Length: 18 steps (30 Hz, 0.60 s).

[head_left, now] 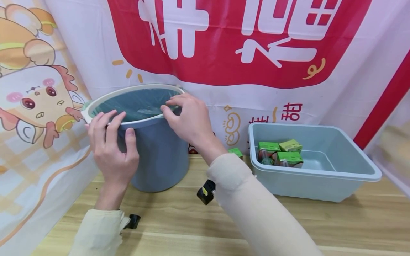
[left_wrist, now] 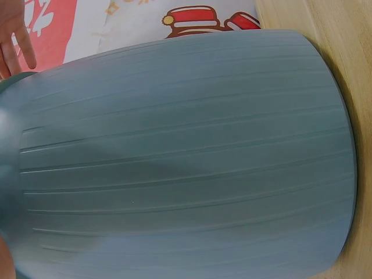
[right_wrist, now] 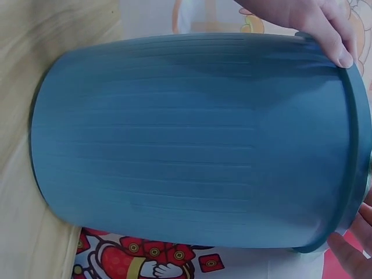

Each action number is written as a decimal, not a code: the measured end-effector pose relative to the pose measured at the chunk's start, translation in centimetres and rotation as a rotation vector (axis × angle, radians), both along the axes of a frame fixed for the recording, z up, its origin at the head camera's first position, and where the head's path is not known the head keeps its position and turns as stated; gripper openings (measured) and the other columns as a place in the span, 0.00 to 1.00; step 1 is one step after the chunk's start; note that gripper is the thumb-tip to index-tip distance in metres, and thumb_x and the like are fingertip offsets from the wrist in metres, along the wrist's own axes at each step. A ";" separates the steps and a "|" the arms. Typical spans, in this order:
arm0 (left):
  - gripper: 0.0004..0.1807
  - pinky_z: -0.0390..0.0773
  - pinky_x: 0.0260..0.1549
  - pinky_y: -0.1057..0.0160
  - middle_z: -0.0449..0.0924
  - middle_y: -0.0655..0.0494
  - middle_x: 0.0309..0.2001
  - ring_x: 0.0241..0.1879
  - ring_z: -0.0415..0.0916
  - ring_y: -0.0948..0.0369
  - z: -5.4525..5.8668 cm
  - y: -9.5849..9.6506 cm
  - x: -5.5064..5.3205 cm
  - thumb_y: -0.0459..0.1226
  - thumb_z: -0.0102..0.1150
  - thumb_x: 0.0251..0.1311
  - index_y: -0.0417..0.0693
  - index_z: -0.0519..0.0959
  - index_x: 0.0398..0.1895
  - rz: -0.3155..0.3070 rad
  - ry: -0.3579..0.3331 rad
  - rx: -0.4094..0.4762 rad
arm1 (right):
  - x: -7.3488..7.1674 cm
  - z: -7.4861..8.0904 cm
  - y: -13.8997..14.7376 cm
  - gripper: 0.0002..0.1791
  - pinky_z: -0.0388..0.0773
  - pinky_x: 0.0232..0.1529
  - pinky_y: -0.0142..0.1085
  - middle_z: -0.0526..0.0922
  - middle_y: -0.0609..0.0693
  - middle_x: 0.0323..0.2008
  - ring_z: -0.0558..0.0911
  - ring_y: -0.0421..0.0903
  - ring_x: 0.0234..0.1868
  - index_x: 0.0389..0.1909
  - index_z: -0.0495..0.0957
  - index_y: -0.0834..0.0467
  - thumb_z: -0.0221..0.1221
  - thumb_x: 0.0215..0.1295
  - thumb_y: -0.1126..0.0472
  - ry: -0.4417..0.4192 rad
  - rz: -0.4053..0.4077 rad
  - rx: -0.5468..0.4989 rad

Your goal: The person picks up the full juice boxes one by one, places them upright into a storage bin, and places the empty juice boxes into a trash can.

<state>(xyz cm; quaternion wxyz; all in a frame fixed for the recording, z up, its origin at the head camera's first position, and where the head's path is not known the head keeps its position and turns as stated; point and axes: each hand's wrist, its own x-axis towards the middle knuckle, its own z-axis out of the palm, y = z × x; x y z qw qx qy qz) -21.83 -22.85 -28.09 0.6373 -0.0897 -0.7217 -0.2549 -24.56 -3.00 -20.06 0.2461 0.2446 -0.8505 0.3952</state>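
Note:
A blue-grey trash can (head_left: 157, 160) stands upright at the left, with a pale rim ring (head_left: 141, 121) around its top and a thin translucent green liner (head_left: 137, 103) inside. My left hand (head_left: 112, 153) grips the near left of the rim, fingers over the top and thumb on the outer side. At the right of the rim my right hand (head_left: 189, 117) holds the edge between thumb and bent forefinger. The right wrist view has the left hand (right_wrist: 319, 23) and right hand (right_wrist: 354, 250) at opposite sides of the rim. The can's ribbed wall (left_wrist: 186, 157) fills most of the left wrist view.
A light blue-grey plastic basin (head_left: 307, 185) sits on the wooden table (head_left: 179, 227) at the right, with several small green boxes (head_left: 289, 159) inside. Another green box (head_left: 235, 152) shows behind my right forearm. A printed cloth (head_left: 217, 96) hangs behind the can and basin.

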 end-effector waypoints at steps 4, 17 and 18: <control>0.26 0.49 0.83 0.39 0.81 0.40 0.65 0.74 0.69 0.44 0.0 0.0 0.0 0.50 0.53 0.70 0.45 0.84 0.61 0.000 0.006 -0.001 | 0.0 -0.5 0.4 0.19 0.80 0.67 0.40 0.86 0.46 0.63 0.80 0.43 0.68 0.62 0.86 0.50 0.64 0.74 0.50 -0.004 0.061 -0.069; 0.25 0.50 0.83 0.39 0.82 0.41 0.65 0.74 0.70 0.45 0.0 0.2 0.1 0.49 0.54 0.69 0.45 0.84 0.61 -0.003 0.018 0.007 | 0.5 -2.7 2.1 0.25 0.82 0.65 0.39 0.83 0.47 0.68 0.81 0.43 0.67 0.68 0.82 0.51 0.67 0.72 0.55 0.005 0.206 -0.303; 0.25 0.50 0.83 0.39 0.82 0.41 0.65 0.74 0.70 0.45 0.0 0.2 0.1 0.49 0.54 0.69 0.45 0.85 0.61 -0.004 0.020 0.008 | 0.5 -2.9 2.3 0.25 0.83 0.65 0.40 0.83 0.47 0.67 0.82 0.44 0.66 0.68 0.82 0.51 0.67 0.72 0.55 0.013 0.203 -0.320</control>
